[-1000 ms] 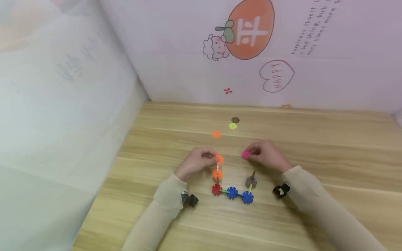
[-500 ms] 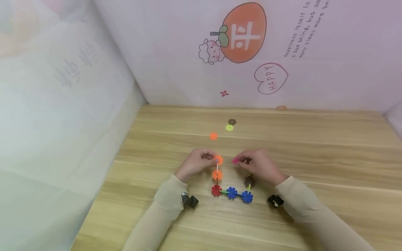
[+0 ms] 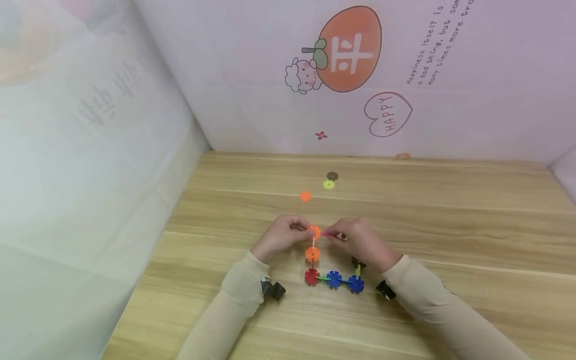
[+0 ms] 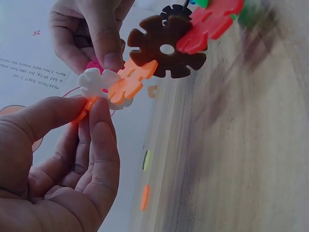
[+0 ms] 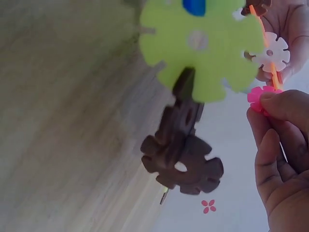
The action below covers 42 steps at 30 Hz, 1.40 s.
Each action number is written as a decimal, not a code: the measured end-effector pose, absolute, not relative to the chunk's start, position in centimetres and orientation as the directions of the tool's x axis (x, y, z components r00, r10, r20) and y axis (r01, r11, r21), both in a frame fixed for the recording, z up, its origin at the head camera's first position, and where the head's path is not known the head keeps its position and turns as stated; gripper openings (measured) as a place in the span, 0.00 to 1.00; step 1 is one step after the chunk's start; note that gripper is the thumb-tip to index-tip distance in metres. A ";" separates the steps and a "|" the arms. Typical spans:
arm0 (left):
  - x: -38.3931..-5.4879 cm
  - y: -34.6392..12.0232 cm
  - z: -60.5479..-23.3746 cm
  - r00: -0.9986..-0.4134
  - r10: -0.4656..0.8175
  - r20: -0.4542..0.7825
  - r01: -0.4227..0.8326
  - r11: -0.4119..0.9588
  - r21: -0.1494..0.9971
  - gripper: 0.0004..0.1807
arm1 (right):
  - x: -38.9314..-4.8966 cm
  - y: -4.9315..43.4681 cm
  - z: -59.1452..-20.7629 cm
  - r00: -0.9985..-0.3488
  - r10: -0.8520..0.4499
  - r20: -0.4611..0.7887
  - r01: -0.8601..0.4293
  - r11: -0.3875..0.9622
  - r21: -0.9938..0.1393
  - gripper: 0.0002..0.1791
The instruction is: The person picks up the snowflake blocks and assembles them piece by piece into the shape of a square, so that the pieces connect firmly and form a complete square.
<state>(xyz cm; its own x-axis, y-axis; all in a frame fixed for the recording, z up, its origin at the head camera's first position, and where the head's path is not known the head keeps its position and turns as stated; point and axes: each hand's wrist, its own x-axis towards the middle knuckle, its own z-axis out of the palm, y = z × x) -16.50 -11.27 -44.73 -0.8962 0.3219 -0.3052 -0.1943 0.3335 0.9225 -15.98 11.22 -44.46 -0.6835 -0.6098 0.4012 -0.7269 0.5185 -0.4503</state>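
Observation:
My left hand (image 3: 285,235) pinches an orange notched snowflake disc (image 3: 316,231) at the far left end of a linked chain of discs. Between the thumb and fingers of my right hand (image 3: 362,242) is a pink snowflake disc (image 5: 256,96), its edge right at the orange disc's rim. Below the held end, a white disc (image 4: 92,82) leads to another orange disc (image 3: 312,254), a brown disc (image 4: 145,44) and a red disc (image 3: 312,277). Blue discs (image 3: 334,279) continue rightward to a yellow-green disc (image 5: 224,53) and brown discs (image 5: 207,166), partly hidden under my right hand in the head view.
Beyond the hands lie a loose orange disc (image 3: 305,196), a yellow disc (image 3: 329,184) and a brown disc (image 3: 332,176) on the wooden table (image 3: 450,200). A printed white sheet (image 3: 261,110) stands along the back edge, and another pale sheet (image 3: 148,165) borders the left.
My right hand has moved left with the pink disc, bringing it up to the orange disc. The left hand keeps its pinch and has hardly moved.

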 end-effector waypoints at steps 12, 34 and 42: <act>-16.6 -11.2 -44.4 -0.896 0.300 -0.329 -0.232 0.315 0.920 0.05 | -15.8 10.5 -44.1 -0.590 -0.639 0.494 -0.807 0.472 -0.353 0.09; -16.7 -12.2 -44.6 -0.900 0.296 -0.320 -0.209 0.353 0.912 0.09 | -19.0 14.6 -45.5 -0.891 -0.454 -0.021 -0.292 0.608 -0.738 0.22; -16.5 -12.3 -44.6 -0.892 0.296 -0.342 -0.235 0.343 0.909 0.09 | -22.0 17.0 -46.3 -0.935 -0.330 -0.129 -0.125 0.648 -0.752 0.29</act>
<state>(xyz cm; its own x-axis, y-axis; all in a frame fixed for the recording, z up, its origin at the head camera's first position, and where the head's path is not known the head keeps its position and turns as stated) -16.49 -12.27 -44.57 -0.8920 0.2960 -0.3417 -0.2345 0.3433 0.9095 -22.03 17.05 -46.35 -0.9350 -0.3304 -0.1293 -0.1248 0.6475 -0.7518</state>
